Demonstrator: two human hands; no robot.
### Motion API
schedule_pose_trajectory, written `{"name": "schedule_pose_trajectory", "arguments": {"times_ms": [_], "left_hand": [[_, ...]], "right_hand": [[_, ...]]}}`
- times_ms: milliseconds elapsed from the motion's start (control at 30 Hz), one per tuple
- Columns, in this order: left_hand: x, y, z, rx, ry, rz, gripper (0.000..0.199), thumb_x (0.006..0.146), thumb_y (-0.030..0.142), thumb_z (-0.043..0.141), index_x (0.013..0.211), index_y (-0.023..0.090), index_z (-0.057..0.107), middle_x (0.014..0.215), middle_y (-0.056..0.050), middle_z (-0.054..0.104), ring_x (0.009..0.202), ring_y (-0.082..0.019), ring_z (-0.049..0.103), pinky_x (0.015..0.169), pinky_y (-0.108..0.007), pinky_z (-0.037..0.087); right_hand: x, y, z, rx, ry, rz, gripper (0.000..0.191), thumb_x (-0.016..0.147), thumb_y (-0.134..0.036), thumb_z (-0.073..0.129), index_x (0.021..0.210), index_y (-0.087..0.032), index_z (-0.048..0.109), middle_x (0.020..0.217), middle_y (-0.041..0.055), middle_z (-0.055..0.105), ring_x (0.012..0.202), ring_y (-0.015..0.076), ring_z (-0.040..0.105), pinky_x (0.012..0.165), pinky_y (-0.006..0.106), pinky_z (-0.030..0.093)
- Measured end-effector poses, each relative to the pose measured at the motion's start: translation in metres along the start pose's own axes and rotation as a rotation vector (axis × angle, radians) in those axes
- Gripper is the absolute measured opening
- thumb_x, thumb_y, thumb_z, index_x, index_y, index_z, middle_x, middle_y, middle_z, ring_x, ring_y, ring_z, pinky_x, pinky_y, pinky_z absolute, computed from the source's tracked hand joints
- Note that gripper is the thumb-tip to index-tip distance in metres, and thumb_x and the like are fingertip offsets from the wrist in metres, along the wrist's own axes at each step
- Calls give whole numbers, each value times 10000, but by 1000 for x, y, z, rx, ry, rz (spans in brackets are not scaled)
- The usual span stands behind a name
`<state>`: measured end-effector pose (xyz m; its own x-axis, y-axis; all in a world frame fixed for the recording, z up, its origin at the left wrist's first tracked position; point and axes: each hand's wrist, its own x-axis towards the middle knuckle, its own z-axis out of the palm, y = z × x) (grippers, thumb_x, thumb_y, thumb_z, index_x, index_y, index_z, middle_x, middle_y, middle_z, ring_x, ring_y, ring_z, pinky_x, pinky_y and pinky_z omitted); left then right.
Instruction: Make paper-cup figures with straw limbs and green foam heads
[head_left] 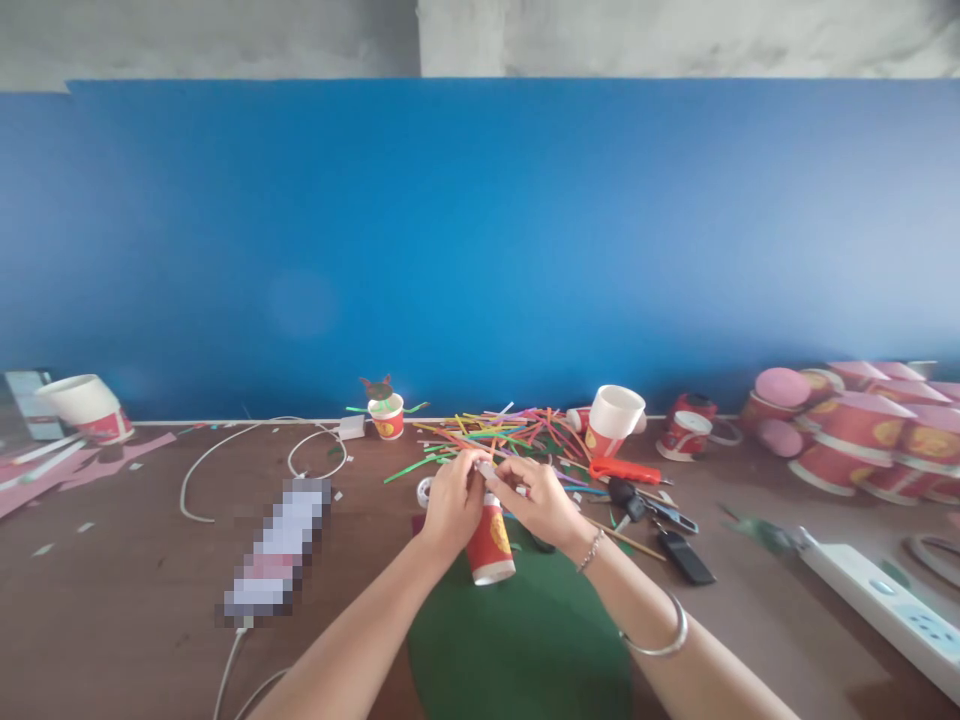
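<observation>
My left hand [454, 505] and my right hand [544, 505] meet at the middle of the table, fingers closed in a pinch. Between their fingertips is a small whitish strip [485, 468], too small to make out fully. Just below them, a red paper cup [491, 545] with a yellow emblem lies tilted on a dark green sheet [517, 640]. My hands hide the cup's far end, and whether they touch it I cannot tell. A white tape roll [424, 491] sits beside my left hand. Near my right hand are an orange cutter [626, 471] and car keys [626, 498].
Colourful pipe cleaners [510, 430] spread behind my hands. A small decorated cup [387, 415] and a white-and-red cup [615, 420] stand along the blue partition [480, 240]. Stacked cups [862, 430] fill the right. A phone [274, 550] with a cable lies left, a power strip [885, 600] right.
</observation>
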<state>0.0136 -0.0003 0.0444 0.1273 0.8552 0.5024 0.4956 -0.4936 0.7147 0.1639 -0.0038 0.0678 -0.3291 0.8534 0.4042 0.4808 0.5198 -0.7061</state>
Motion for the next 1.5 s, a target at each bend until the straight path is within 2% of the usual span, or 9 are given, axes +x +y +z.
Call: {"name": "schedule_pose_trajectory", "arguments": {"times_ms": [100, 233, 333, 467, 667, 900, 1033, 1167, 1500], "left_hand": [[3, 0, -1, -179, 50, -117, 156, 890, 243, 385, 950, 211, 526, 890, -28, 658, 814, -169, 619, 734, -276, 454], [4, -1, -1, -263, 80, -146, 200, 882, 254, 407, 1039, 193, 513, 886, -34, 647, 782, -157, 611, 712, -262, 459], [1, -3, 0, -142, 79, -76, 301, 846, 208, 459, 1140, 203, 517, 880, -35, 651, 744, -158, 597, 703, -270, 454], [-1, -3, 1, -47, 63, 73, 246, 851, 175, 438, 1043, 226, 583, 980, -48, 662, 879, -184, 600, 808, -312, 438], [2, -3, 0, -233, 130, -87, 155, 888, 219, 399, 993, 192, 510, 856, -32, 646, 767, -158, 617, 695, -271, 475], [-3, -2, 1, 67, 32, 180, 273, 846, 132, 421, 1055, 227, 569, 1014, -49, 667, 953, -197, 598, 849, -326, 429], [0, -2, 2, -119, 107, -24, 171, 886, 198, 389, 966, 200, 541, 888, -36, 659, 812, -164, 617, 730, -277, 462], [2, -4, 2, -162, 112, -75, 182, 884, 219, 414, 1023, 197, 529, 862, -28, 663, 771, -157, 620, 705, -271, 466], [-5, -4, 2, 97, 117, 202, 332, 856, 159, 456, 1168, 210, 557, 1042, -60, 688, 911, -177, 634, 813, -303, 477]], "right_hand": [[-1, -1, -4, 9, -33, -14, 216, 832, -300, 516, 654, -179, 541, 628, -12, 532, 608, 119, 463, 561, 228, 361], [-1, 0, -5, 95, -73, 14, 237, 853, -315, 489, 679, -174, 565, 629, -5, 535, 592, 119, 464, 554, 233, 364], [-1, 3, -2, 122, -29, 25, 227, 868, -331, 481, 744, -174, 588, 644, 2, 542, 587, 121, 462, 541, 231, 357], [-1, 6, 0, 96, 12, -9, 190, 861, -310, 500, 779, -169, 599, 680, -1, 548, 599, 112, 444, 533, 220, 346], [-3, 5, -3, 72, -35, -23, 226, 862, -301, 498, 693, -166, 565, 627, -16, 503, 591, 107, 444, 531, 214, 353], [-2, 8, 3, 54, 22, -26, 296, 863, -351, 503, 643, -160, 552, 581, -19, 474, 555, 100, 398, 493, 214, 319], [-3, 6, 0, 12, 19, -43, 301, 851, -318, 509, 589, -171, 484, 564, -36, 419, 544, 92, 369, 488, 208, 300], [-4, 6, 0, 9, 19, -58, 265, 857, -289, 492, 618, -175, 485, 585, -31, 435, 559, 95, 388, 500, 205, 312], [-1, 13, 4, -126, 95, -61, 196, 888, -286, 463, 717, -198, 503, 599, -19, 520, 540, 119, 440, 515, 227, 335]]}}
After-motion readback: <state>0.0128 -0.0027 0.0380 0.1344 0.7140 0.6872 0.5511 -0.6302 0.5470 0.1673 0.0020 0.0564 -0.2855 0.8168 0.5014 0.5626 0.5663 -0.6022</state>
